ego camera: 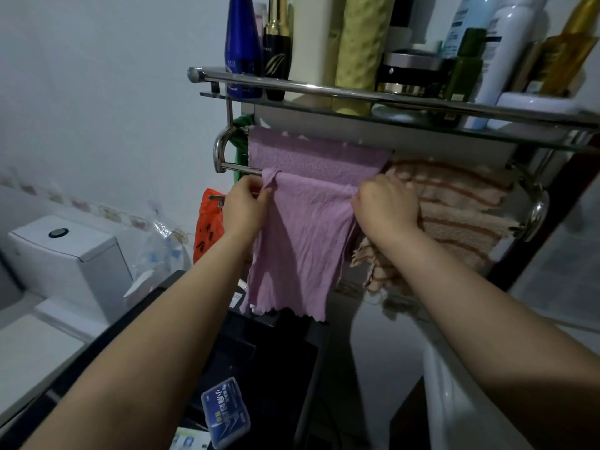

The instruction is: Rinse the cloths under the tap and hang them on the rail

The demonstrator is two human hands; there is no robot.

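Observation:
A lilac cloth is draped over the chrome rail under the shelf, its front half hanging down with a wavy hem. My left hand pinches the cloth's left edge just below the rail. At the cloth's right edge my right hand grips it with closed fingers. A beige cloth with brown stripes hangs on the same rail to the right, partly behind my right hand. The tap is out of view.
A glass shelf with a chrome guard bar crowded with bottles and jars sits right above the rail. An orange plastic bag hangs at left. A white toilet cistern stands lower left; a dark rack holds a small blue-labelled box below.

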